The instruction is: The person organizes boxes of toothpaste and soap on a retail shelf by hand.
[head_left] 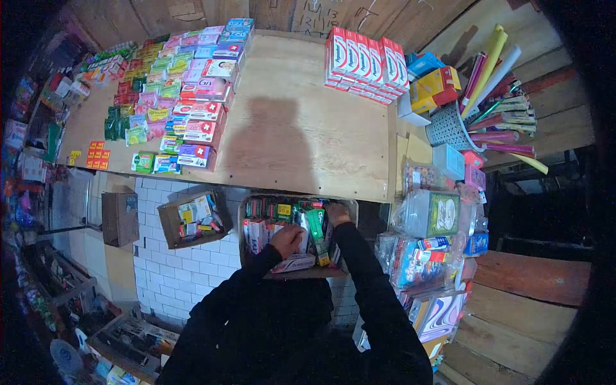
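Close to my body is a cardboard box point(273, 274) packed with toothpaste cartons. My left hand point(287, 240) is inside it, fingers curled among white cartons point(255, 237) on the left; its grip is partly hidden. My right hand point(338, 215) reaches in at the back right corner, fingers bent and in shadow, and what they hold does not show clearly. Between my hands a green toothpaste carton point(316, 230) leans at a slant. A white carton point(295, 263) lies along the near side of the box.
A wooden table point(282, 147) stands ahead, with rows of soaps and sachets point(167, 96) at left and stacked red-and-white toothpaste cartons point(366, 61) at back right. A smaller cardboard box point(178, 231) sits to the left. At right are a basket point(449, 128) of rolls and plastic containers point(423, 212).
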`<state>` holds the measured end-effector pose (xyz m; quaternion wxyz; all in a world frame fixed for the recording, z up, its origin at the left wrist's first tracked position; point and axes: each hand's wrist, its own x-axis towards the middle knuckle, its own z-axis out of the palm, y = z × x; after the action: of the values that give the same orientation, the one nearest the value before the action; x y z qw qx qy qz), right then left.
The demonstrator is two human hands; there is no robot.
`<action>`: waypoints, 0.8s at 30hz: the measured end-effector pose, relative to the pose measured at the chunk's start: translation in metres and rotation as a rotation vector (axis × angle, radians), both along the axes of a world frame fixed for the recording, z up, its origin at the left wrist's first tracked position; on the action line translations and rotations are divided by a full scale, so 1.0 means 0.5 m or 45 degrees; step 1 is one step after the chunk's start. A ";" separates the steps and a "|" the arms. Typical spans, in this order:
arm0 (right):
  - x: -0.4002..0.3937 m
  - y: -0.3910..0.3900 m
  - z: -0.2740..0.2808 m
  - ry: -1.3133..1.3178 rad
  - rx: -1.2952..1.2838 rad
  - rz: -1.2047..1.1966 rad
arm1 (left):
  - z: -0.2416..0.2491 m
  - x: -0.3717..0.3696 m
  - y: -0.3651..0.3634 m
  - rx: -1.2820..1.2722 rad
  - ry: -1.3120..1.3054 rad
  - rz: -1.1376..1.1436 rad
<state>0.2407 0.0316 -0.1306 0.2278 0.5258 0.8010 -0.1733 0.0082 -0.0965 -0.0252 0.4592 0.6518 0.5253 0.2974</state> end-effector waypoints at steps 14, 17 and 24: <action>0.105 -0.076 -0.190 0.263 0.264 -0.248 | -0.137 0.214 0.257 0.412 0.304 -0.253; 0.122 -0.080 -0.262 0.252 0.388 -0.064 | -0.175 0.248 0.271 0.390 0.449 -0.233; 0.029 -0.024 -0.227 -0.148 0.073 0.094 | -0.197 0.200 0.281 0.073 0.472 -0.612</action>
<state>0.2553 0.0197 -0.2440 0.2648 0.5115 0.8099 -0.1110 0.1083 0.0438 -0.1238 0.3939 0.8134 0.4221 0.0708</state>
